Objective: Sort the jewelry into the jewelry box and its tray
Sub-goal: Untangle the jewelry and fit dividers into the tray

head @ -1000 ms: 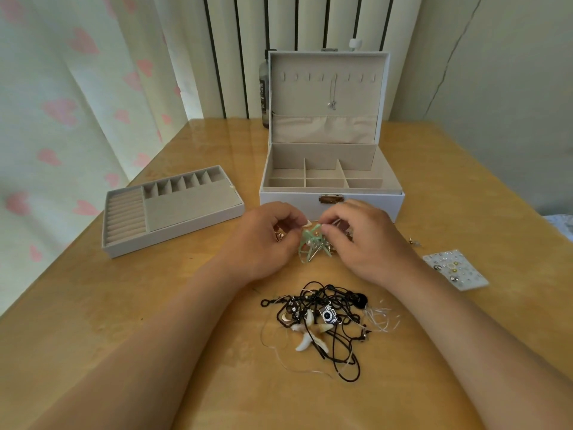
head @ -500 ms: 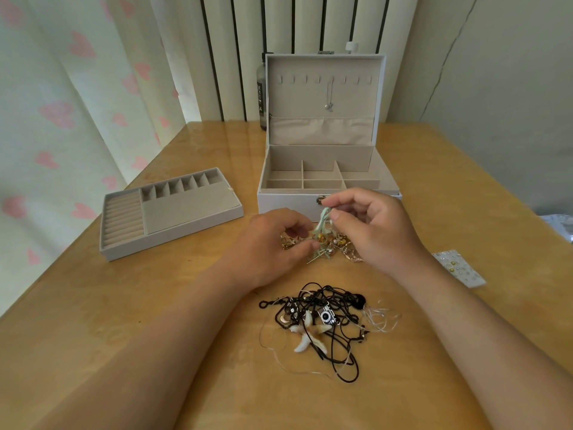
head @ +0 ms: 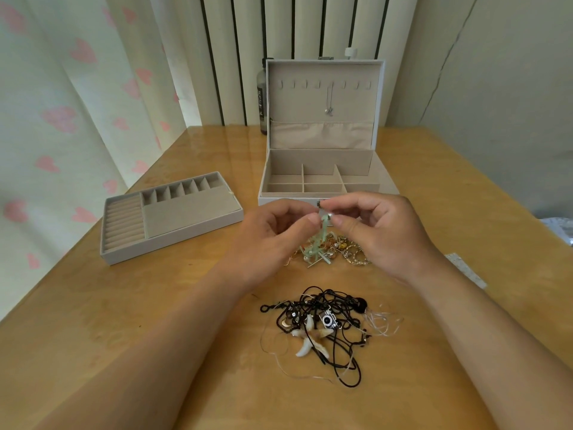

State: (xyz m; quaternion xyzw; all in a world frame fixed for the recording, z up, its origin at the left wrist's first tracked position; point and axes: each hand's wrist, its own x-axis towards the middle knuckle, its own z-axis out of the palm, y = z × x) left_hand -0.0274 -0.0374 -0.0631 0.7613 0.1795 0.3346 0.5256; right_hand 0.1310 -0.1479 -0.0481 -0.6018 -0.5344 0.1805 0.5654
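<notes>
— Lifting is what changed: a second ago our hands lay low on the gold pile [head: 352,251], and now the mint-green piece [head: 322,232] hangs between them, above it.
— So it's free of the heap?
— Mostly, we judge. Its lower strands trail down to the pile below our fingertips, and we cannot tell whether they touch. It can be sorted now but sits in no compartment yet.
— And the hands?
— Our right hand [head: 378,234] pinches its top between thumb and forefinger, the other fingers loosely curled. Our left hand [head: 273,240] pinches it just beside that. Both are raised off the worktop [head: 155,305].
— Where could it go?
— The jewelry box [head: 319,162] stands open just beyond our right hand, and the tray [head: 189,209] lies left of our left hand. The black cord tangle [head: 322,321] waits between our forearms.
</notes>
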